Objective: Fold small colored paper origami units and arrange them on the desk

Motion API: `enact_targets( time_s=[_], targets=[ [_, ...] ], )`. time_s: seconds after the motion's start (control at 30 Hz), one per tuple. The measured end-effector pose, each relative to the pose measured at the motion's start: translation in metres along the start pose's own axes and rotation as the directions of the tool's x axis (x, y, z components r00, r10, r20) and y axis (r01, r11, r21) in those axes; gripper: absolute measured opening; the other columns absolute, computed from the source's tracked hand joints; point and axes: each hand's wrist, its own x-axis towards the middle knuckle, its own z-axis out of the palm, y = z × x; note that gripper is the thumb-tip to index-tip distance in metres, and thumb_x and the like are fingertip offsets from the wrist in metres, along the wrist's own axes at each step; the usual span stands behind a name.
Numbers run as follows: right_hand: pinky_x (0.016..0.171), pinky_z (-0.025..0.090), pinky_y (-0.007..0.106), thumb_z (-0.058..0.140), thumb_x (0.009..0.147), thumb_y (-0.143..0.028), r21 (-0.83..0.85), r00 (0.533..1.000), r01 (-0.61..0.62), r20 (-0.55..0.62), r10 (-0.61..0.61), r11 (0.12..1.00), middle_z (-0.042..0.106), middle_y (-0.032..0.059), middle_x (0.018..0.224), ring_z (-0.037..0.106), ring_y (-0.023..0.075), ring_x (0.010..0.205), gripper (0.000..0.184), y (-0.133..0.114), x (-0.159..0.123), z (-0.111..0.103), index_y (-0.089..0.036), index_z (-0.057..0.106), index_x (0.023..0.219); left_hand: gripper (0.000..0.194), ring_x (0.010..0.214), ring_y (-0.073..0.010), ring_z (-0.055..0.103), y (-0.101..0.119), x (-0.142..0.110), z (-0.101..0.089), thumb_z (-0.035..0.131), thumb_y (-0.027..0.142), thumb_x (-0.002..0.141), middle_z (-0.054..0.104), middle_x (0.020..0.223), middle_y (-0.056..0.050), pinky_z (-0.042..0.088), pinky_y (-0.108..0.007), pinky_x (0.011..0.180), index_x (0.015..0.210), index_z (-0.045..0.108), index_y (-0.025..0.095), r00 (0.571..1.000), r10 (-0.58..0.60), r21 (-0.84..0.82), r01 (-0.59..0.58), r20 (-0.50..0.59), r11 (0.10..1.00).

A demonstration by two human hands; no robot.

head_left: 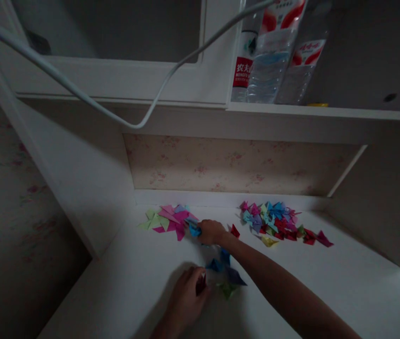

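My right hand [212,231] reaches across to the left, its fingers closed on a blue folded paper piece [195,230]. That piece is at the right edge of a pile of flat-looking folded papers [168,221] in green, pink, magenta and blue. Nearer to me, my left hand [188,292] is curled above the white desk, with a dark reddish patch inside the curl that I cannot make out. Just right of it lie a blue folded paper [214,265], a dark purple one [235,276] and a green one [227,289].
A heap of colourful folded paper figures [274,219] lies at the back right, with a yellow piece [268,241] in front. One red piece [235,230] sits apart. A white cable [136,125] hangs across the view. Plastic bottles [268,70] stand on the shelf above.
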Motion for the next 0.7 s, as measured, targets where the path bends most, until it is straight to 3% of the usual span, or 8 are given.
enact_targets(
  time_s=[0.1, 0.2, 0.27, 0.33, 0.47, 0.6, 0.7],
  targets=[
    [0.071, 0.051, 0.038, 0.059, 0.075, -0.043, 0.035, 0.998, 0.015, -0.059, -0.013, 0.999, 0.067, 0.0102, 0.106, 0.066, 0.0307, 0.091, 0.039, -0.027, 0.031, -0.017, -0.027, 0.065, 0.11, 0.009, 0.078, -0.0189, 0.053, -0.001, -0.001, 0.002, 0.05, 0.023, 0.082, 0.059, 0.081, -0.004, 0.042, -0.029, 0.07, 0.079, 0.058, 0.018, 1.0, 0.002, 0.033, -0.002, -0.022, 0.999],
    [0.078, 0.049, 0.041, 0.052, 0.078, -0.055, 0.081, 0.987, 0.034, -0.161, -0.021, 0.996, 0.05, 0.0091, 0.133, 0.06, 0.0303, 0.105, 0.059, -0.051, 0.054, -0.029, -0.032, 0.045, 0.132, 0.011, 0.074, -0.0174, 0.051, -0.002, -0.002, 0.002, 0.049, 0.021, 0.082, 0.055, 0.079, -0.003, 0.041, -0.028, 0.067, 0.071, 0.051, 0.019, 1.0, -0.001, 0.064, 0.003, -0.032, 0.998],
    [0.08, 0.049, 0.044, 0.053, 0.077, -0.059, 0.105, 0.978, 0.039, -0.209, -0.017, 0.994, 0.037, 0.0094, 0.144, 0.057, 0.0326, 0.109, 0.069, -0.058, 0.058, -0.03, -0.033, 0.035, 0.138, 0.011, 0.074, -0.0167, 0.051, -0.003, -0.003, 0.001, 0.049, 0.019, 0.082, 0.054, 0.081, -0.003, 0.042, -0.027, 0.067, 0.071, 0.05, 0.019, 0.999, 0.007, 0.078, -0.004, -0.031, 0.997],
    [0.078, 0.049, 0.045, 0.054, 0.078, -0.057, 0.128, 0.974, 0.039, -0.228, -0.009, 0.991, 0.037, 0.0099, 0.144, 0.058, 0.0331, 0.107, 0.067, -0.056, 0.054, -0.023, -0.033, 0.035, 0.138, 0.01, 0.076, -0.0167, 0.052, -0.003, -0.004, -0.001, 0.048, 0.018, 0.083, 0.055, 0.084, -0.003, 0.043, -0.027, 0.068, 0.073, 0.051, 0.02, 0.999, 0.017, 0.086, -0.014, -0.041, 0.996],
    [0.075, 0.048, 0.04, 0.05, 0.084, -0.046, 0.183, 0.973, 0.015, -0.228, 0.028, 0.983, 0.063, 0.0077, 0.114, 0.064, 0.0286, 0.093, 0.041, -0.026, 0.022, 0.004, -0.031, 0.054, 0.122, 0.014, 0.087, -0.0181, 0.057, -0.001, -0.007, -0.005, 0.044, 0.024, 0.089, 0.057, 0.095, -0.006, 0.048, -0.03, 0.078, 0.088, 0.057, 0.02, 0.997, 0.041, 0.07, -0.037, -0.064, 0.997],
    [0.081, 0.044, 0.038, 0.038, 0.092, -0.032, 0.271, 0.945, -0.091, -0.281, 0.169, 0.958, 0.067, 0.0088, 0.103, 0.062, 0.0259, 0.094, 0.03, 0.032, -0.022, 0.021, -0.024, 0.064, 0.104, 0.035, 0.119, -0.0241, 0.048, -0.003, -0.01, -0.001, 0.046, 0.034, 0.089, 0.049, 0.128, -0.012, 0.043, -0.038, 0.099, 0.122, 0.054, 0.023, 0.992, 0.079, 0.165, -0.062, -0.095, 0.984],
    [0.087, 0.041, 0.037, 0.034, 0.093, -0.03, 0.358, 0.906, -0.154, -0.32, 0.275, 0.921, 0.064, 0.0124, 0.109, 0.06, 0.0245, 0.098, 0.035, 0.079, -0.047, 0.026, -0.018, 0.064, 0.106, 0.056, 0.133, -0.0297, 0.033, -0.002, -0.011, 0.011, 0.056, 0.039, 0.083, 0.035, 0.146, -0.009, 0.037, -0.045, 0.106, 0.136, 0.042, 0.029, 0.989, 0.148, 0.274, -0.139, -0.012, 0.952]
  ],
)
